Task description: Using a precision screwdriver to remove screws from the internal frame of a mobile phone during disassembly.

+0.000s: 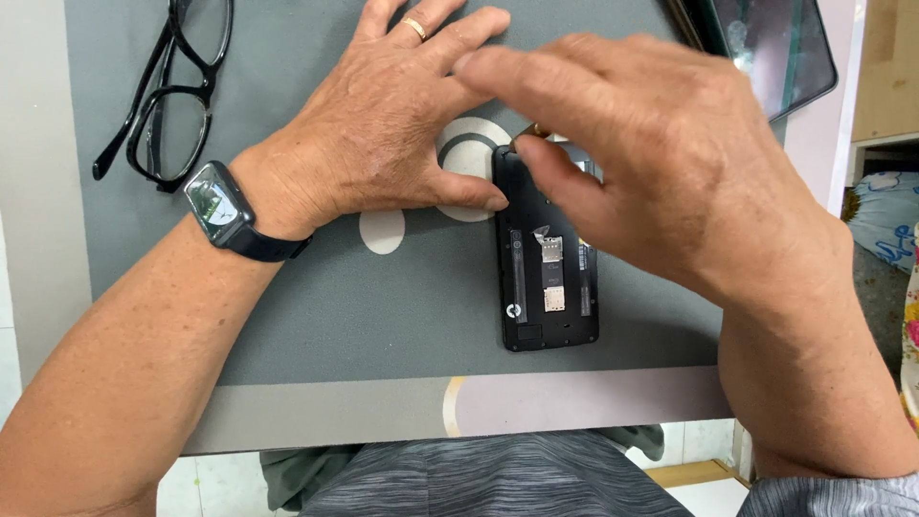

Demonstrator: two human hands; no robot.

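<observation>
**Both hands on an opened phone**

A black phone (548, 278) with its back cover off lies lengthwise on the grey mat (316, 306) that covers the desk (593, 407), its card slots and inner frame facing up. The left hand (383, 134) rests flat on the mat just left of the phone's upper end, thumb tip touching the phone's left edge; its grip is wide and holds nothing (a ring sits on one finger, a dark smartwatch (218, 206) on the wrist). The right hand (651, 153) hovers over the phone's upper right part, fingers drawn narrow at the top edge, where a small brass-coloured bit shows; whether they pinch it I cannot tell. So the phone lies between the two hands, under the right one. Black-framed glasses (172, 96) lie well apart at the mat's upper left. A dark tablet (775, 48) sits at the upper right.
</observation>
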